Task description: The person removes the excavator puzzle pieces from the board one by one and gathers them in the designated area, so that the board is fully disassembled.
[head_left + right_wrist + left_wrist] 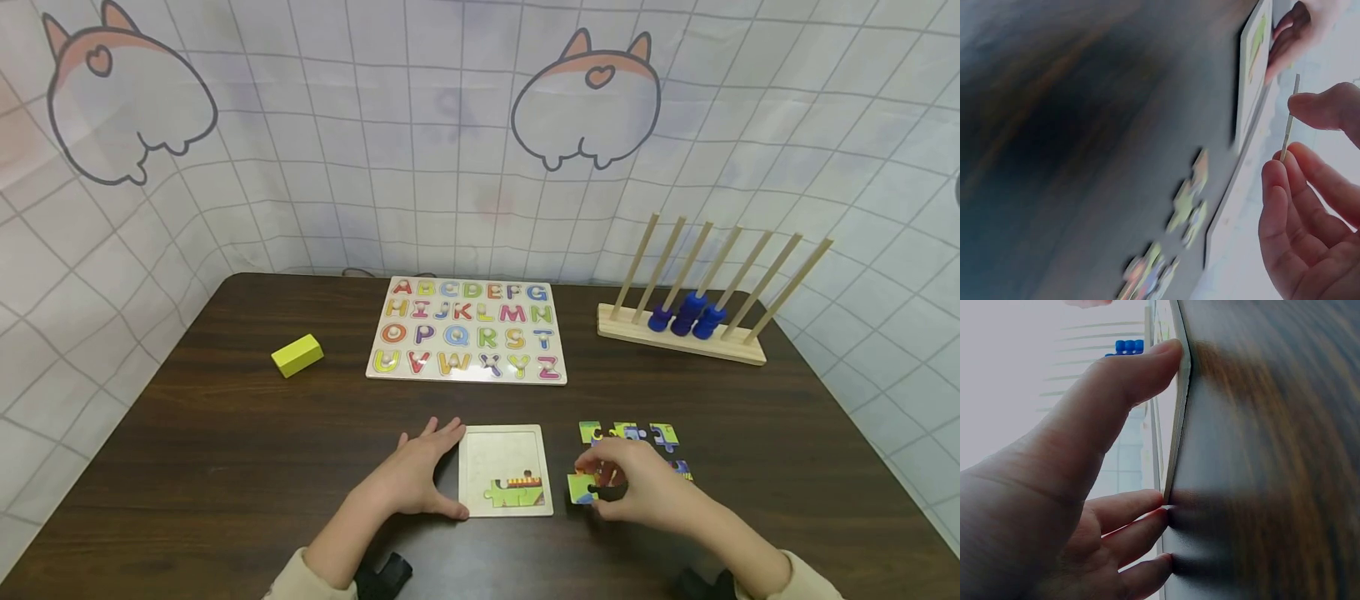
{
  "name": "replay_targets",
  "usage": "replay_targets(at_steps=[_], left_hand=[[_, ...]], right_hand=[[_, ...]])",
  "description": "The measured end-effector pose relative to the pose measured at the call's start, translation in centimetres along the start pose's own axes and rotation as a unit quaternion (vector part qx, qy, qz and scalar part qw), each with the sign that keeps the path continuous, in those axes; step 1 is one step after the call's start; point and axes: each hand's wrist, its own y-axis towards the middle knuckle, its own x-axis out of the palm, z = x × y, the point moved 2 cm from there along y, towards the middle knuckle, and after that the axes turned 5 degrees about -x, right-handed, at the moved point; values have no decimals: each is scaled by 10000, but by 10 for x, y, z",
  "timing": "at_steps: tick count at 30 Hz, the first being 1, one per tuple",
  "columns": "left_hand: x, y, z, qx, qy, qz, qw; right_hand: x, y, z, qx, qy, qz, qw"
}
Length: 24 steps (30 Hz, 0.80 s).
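My left hand (422,471) spans the left edge of a small puzzle tray (495,446), its thumb at the near corner and a finger at the far one. Seen from the left wrist, the thumb (1154,365) rests on the tray's edge, and the straight fingers touch near its other end. A few joined green pieces (513,492) lie in the tray's lower right. To the right of it, my right hand (637,483) pinches a green and blue puzzle piece (582,489) between thumb and fingers, above the table. Its thin edge shows in the right wrist view.
Loose puzzle pieces (663,435) lie beyond and partly behind the right hand. A wooden alphabet board (465,382) lies farther back, with a yellow block (297,356) to its left. At the back right stands a pegged rack (637,329) with blue beads.
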Motion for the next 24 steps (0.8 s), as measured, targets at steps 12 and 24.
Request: replay_targets(at_steps=[12,24], left_hand=[[-1,1,0,-33,62,24,10000],[-1,0,0,-19,20,23,10000]], right_hand=[[-5,-24,14,121,-48,46,9999],[4,-40,23,-26,-14,104,9999]])
